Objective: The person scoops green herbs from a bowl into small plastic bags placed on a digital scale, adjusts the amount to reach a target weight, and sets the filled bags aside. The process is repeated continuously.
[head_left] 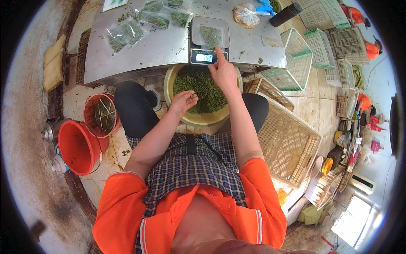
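My left hand (pixel 185 101) is closed loosely over the green granules in a wide yellow basin (pixel 230 106), with some granules at its fingertips. My right hand (pixel 224 76) has its index finger stretched onto the lower edge of a clear bag of green granules (pixel 210 34), its other fingers loosely curled. That bag lies on a scale (pixel 196 29) with a lit display. Several similar bags (pixel 154 20) lie to the left on the metal table (pixel 253 46).
Red buckets (pixel 77 148) stand left; plastic crates (pixel 283 148) are stacked right. A black bottle (pixel 283 16) and tied bag (pixel 245 15) stand on the table. Three people in orange (pixel 363 101) are at the far right.
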### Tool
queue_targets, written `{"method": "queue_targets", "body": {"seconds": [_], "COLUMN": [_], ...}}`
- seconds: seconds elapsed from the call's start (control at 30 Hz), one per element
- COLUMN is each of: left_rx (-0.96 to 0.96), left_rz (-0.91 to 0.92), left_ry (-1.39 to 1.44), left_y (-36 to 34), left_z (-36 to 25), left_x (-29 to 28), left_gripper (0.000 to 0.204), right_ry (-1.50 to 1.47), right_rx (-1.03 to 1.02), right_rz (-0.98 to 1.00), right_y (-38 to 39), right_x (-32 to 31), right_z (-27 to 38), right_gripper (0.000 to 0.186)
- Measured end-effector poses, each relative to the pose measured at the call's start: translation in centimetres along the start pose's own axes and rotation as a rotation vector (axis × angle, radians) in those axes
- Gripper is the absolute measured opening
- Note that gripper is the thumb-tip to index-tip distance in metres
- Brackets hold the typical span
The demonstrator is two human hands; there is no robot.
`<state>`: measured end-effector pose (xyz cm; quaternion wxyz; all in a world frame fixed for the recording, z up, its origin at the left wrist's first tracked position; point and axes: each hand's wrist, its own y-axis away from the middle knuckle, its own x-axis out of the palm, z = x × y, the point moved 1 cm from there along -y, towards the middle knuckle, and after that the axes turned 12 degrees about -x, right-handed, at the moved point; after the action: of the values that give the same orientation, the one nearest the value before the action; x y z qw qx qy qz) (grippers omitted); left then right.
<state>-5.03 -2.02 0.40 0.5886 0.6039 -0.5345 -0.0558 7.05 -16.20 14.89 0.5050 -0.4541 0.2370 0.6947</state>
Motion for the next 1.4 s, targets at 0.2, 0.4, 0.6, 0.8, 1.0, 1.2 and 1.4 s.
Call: {"method": "queue_targets", "body": {"seconds": [0.2, 0.4, 0.6, 0.8, 1.0, 1.2, 1.4], "left_rx": [0.010, -0.015, -0.041, -0.028, -0.016, -0.035, -0.037], "left_rz": [-0.008, 0.018, 0.231, 0.105, 0.071, 0.042, 0.032], "left_ry": [-0.011, 0.017, 0.230, 0.108, 0.063, 0.047, 0.036], "left_y": [-0.2, 0.3, -0.8, -0.2, -0.2, 0.1, 0.4], "left_z": [0.2, 0.1, 0.1, 0.0, 0.3, 0.2, 0.3], "left_x": [-0.1, 0.4, 0.8, 0.9, 0.3, 0.6, 1.0], "left_gripper": [0.022, 0.022, 0.026, 0.024, 0.023, 0.022, 0.021], "right_ry": [0.049, -0.338, -0.258, -0.245, -0.202, -0.128, -0.088], "right_rx": [-0.070, -0.050, -0.187, 0.001, 0.035, 0.027, -0.012], "right_rz": [-0.144, -0.015, 0.255, 0.065, -0.040, 0.042, -0.105], "right_y": [-2.9, 0.4, 6.1, 5.5, 3.3, -0.4, -3.5], "right_x": [2.4, 1.5, 2.1, 0.1, -0.8, 0.1, 2.3], "right_z": [-1.6, -0.7, 1.5, 1.2, 0.3, 0.2, -1.2], "right_gripper": [0.047, 0.012, 0.021, 0.020, 0.037, 0.059, 0.036]}}
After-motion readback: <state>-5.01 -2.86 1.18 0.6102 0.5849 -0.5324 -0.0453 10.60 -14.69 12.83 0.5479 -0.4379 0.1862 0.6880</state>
